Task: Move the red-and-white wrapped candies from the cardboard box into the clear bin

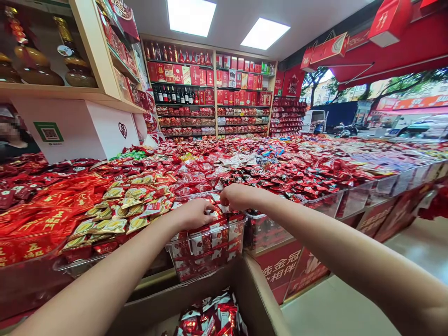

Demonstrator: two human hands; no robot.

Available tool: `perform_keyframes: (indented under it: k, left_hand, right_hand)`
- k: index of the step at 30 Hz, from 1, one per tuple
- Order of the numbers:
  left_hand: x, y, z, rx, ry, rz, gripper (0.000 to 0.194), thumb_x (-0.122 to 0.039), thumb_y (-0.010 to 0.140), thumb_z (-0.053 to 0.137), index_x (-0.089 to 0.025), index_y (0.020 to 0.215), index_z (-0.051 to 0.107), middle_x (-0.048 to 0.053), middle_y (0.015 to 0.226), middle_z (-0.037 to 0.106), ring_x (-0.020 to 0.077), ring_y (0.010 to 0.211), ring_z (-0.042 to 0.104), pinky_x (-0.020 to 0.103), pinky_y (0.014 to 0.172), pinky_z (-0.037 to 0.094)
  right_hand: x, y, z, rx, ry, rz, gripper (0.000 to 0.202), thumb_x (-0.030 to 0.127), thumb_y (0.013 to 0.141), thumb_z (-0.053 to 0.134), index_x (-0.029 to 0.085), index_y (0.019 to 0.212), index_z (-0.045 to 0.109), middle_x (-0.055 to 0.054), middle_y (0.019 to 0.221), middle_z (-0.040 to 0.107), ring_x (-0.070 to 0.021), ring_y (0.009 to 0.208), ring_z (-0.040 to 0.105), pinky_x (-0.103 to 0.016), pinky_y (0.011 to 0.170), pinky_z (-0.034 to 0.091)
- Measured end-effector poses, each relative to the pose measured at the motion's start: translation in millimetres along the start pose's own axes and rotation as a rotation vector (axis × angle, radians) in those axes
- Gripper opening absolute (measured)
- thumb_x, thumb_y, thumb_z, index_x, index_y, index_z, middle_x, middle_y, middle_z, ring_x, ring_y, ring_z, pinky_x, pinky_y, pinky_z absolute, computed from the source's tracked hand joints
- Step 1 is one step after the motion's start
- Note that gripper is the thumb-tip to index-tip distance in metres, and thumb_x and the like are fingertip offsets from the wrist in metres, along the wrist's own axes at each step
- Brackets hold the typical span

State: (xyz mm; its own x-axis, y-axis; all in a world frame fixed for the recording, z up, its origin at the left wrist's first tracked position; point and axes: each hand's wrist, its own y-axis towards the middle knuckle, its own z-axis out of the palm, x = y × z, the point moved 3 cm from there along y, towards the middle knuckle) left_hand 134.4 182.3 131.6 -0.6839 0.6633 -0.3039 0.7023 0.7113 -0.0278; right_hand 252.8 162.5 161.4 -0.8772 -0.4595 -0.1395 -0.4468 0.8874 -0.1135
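In the middle of the view, a clear plastic bin (210, 242) holds stacked red and white candy packets. My left hand (196, 213) rests over the left part of the bin, its fingers curled among the packets. Over the bin's back right part is my right hand (236, 197), fingers bent down at red and white packets. What either hand grips, if anything, is too small to make out. Below the bin stands an open cardboard box (261, 291) with red and silver packets (210, 319) inside.
Heaps of wrapped candy (297, 172) surround the bin. Gold and green packets (122, 200) and red pouches (49, 219) lie left. Wall shelves (215, 93) carry bottles and boxes. A cabinet (112, 98) juts out at upper left, with part of a person (17, 140) beneath.
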Motion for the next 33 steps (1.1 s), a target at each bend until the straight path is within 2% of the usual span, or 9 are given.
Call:
perform_keyframes:
  k: [7, 15, 24, 26, 29, 31, 33]
  left_hand:
    - [-0.5, -7.5, -6.3, -0.010, -0.029, -0.013, 0.034, -0.030, 0.070, 0.049, -0.022, 0.101, 0.060, 0.002, 0.102, 0.066, 0.0202, 0.088, 0.058, 0.025, 0.074, 0.041]
    - [7.1, -4.5, -12.7, -0.023, -0.075, 0.016, 0.022, -0.029, 0.074, 0.047, -0.022, 0.087, 0.063, 0.001, 0.090, 0.068, 0.0185, 0.082, 0.057, 0.025, 0.072, 0.040]
    - [18.0, 2.5, -3.2, 0.022, -0.067, 0.061, 0.021, -0.028, 0.077, 0.044, -0.024, 0.084, 0.064, 0.002, 0.099, 0.065, 0.0192, 0.090, 0.056, 0.027, 0.077, 0.041]
    - [20.1, 3.8, -8.2, -0.012, -0.054, 0.079, 0.023, -0.026, 0.078, 0.042, -0.025, 0.088, 0.063, 0.001, 0.102, 0.064, 0.0190, 0.093, 0.055, 0.028, 0.079, 0.041]
    - [21.7, -2.2, -24.2, -0.142, -0.073, 0.088, 0.027, -0.026, 0.079, 0.041, -0.029, 0.098, 0.060, -0.001, 0.104, 0.063, 0.0178, 0.095, 0.055, 0.028, 0.082, 0.041]
    - [22.0, -16.3, -33.4, -0.240, -0.103, 0.058, 0.028, -0.032, 0.078, 0.043, -0.033, 0.102, 0.059, -0.004, 0.103, 0.064, 0.0180, 0.093, 0.056, 0.027, 0.081, 0.043]
    - [21.2, -40.0, -32.4, -0.294, -0.130, 0.017, 0.027, -0.039, 0.077, 0.045, -0.038, 0.100, 0.059, -0.005, 0.101, 0.066, 0.0196, 0.091, 0.057, 0.028, 0.081, 0.044]
  right_hand:
    - [1.4, -0.9, -2.7, 0.008, -0.032, -0.038, 0.031, 0.012, 0.067, 0.059, 0.016, 0.097, 0.063, -0.007, 0.092, 0.066, -0.0190, 0.083, 0.059, -0.022, 0.062, 0.039]
    - [-12.0, 12.6, -0.1, -0.023, -0.046, -0.097, 0.033, 0.006, 0.068, 0.051, 0.012, 0.098, 0.063, -0.010, 0.087, 0.066, -0.0204, 0.079, 0.060, -0.024, 0.058, 0.039]
    - [-19.7, 19.4, -1.0, 0.048, 0.038, -0.097, 0.027, 0.003, 0.066, 0.047, 0.014, 0.082, 0.067, -0.006, 0.068, 0.065, -0.0127, 0.056, 0.055, -0.021, 0.045, 0.030]
    - [-22.5, 19.5, -1.8, 0.036, 0.038, -0.086, 0.024, 0.004, 0.067, 0.047, 0.012, 0.078, 0.067, -0.006, 0.065, 0.064, -0.0109, 0.052, 0.052, -0.021, 0.044, 0.029]
    - [-26.4, 20.4, -2.4, -0.026, 0.057, -0.071, 0.026, 0.004, 0.069, 0.043, 0.013, 0.078, 0.066, -0.005, 0.066, 0.063, -0.0091, 0.052, 0.049, -0.021, 0.047, 0.031]
    - [-27.5, 22.3, 0.0, -0.026, 0.076, -0.069, 0.027, 0.004, 0.069, 0.043, 0.014, 0.077, 0.066, -0.004, 0.066, 0.063, -0.0085, 0.053, 0.049, -0.020, 0.049, 0.032]
    - [-26.4, 24.0, 4.1, 0.023, 0.088, -0.075, 0.025, 0.004, 0.068, 0.045, 0.014, 0.077, 0.066, -0.004, 0.066, 0.063, -0.0087, 0.054, 0.050, -0.020, 0.049, 0.032]
